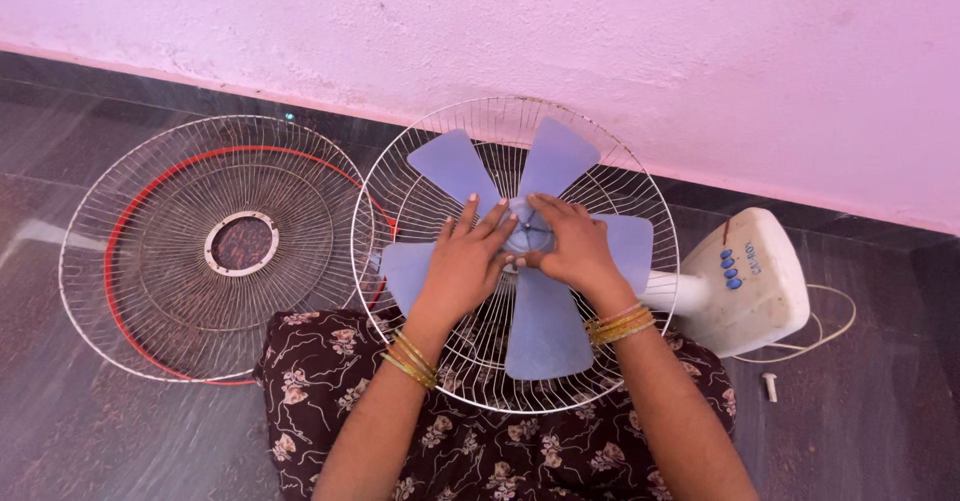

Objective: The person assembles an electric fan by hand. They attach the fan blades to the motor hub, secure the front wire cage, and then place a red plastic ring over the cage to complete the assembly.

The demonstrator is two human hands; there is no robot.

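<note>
So both hands are working the fan hub: left hand (465,261) spread flat on the blue blade (545,326), right hand (570,246) pinching the hub cap (527,233). Looks like blade-fixing; next, I'd guess, needs steady twisting.

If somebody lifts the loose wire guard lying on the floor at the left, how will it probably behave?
The wire guard is thin open wire, so it is probably light for its size. Its wide, flat round shape suggests it may flex or wobble if lifted by one edge. Lying flat on the floor, it seems unlikely to roll.
</note>
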